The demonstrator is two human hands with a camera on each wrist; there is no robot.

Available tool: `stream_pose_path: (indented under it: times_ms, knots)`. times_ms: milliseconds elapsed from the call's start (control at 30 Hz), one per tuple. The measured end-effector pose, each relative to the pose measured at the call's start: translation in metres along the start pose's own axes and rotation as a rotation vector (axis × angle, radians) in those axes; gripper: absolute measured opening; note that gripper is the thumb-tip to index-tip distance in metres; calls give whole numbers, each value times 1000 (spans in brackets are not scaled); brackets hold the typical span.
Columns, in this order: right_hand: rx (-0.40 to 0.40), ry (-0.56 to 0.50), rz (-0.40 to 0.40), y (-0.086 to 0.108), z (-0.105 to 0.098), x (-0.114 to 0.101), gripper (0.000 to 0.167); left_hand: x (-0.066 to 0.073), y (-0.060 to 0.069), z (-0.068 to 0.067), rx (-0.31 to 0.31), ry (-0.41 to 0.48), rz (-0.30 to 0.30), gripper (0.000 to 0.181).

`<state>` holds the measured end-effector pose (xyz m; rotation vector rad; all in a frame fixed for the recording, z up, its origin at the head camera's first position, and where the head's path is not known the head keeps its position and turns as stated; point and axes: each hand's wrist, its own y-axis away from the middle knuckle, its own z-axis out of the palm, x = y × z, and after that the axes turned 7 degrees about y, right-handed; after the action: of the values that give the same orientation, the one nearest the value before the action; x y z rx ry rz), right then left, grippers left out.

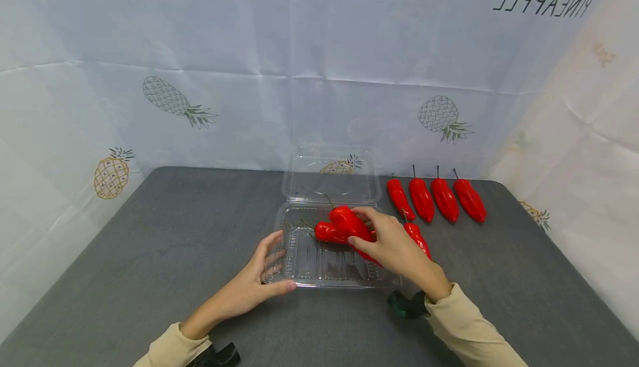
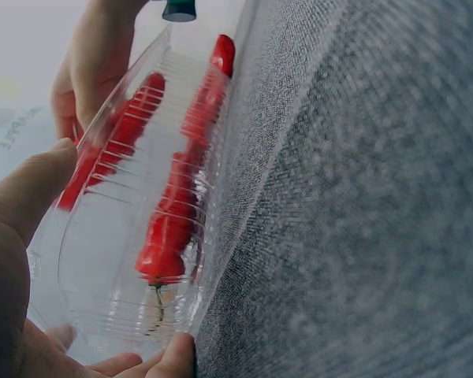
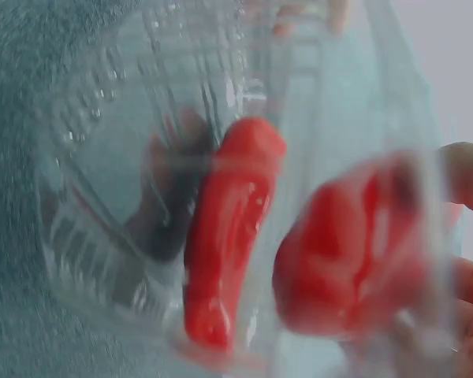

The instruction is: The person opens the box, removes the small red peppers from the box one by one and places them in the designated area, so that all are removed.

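A clear plastic clamshell container [image 1: 309, 278] lies with its lid [image 1: 331, 181] raised at the back. One red pepper [image 1: 326, 234] lies inside it; the right wrist view shows this pepper [image 3: 229, 236] through the plastic. My right hand [image 1: 394, 245] pinches another red pepper [image 1: 349, 223] between thumb and fingers, over the container and above the first one. At the container's left front corner, my left hand [image 1: 249, 284] touches it with spread fingers, the thumb along the front edge. In the left wrist view the left thumb [image 2: 39, 185] lies by the rim.
Several red peppers [image 1: 444, 200] stand in a row at the table's back right, stems away from me. Another red pepper [image 1: 416, 239] lies just right of the container, partly behind my right hand. A pineapple-print cloth [image 1: 319, 78] hangs behind the grey table [image 1: 150, 245].
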<state>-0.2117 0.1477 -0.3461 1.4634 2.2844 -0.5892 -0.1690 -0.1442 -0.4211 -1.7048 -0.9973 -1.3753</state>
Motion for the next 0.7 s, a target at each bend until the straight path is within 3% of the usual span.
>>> stream_pose_path:
  times_ms: [700]
  knots:
    - [112, 38, 69, 18, -30, 22, 57, 0, 0, 0, -6, -12, -3, 96]
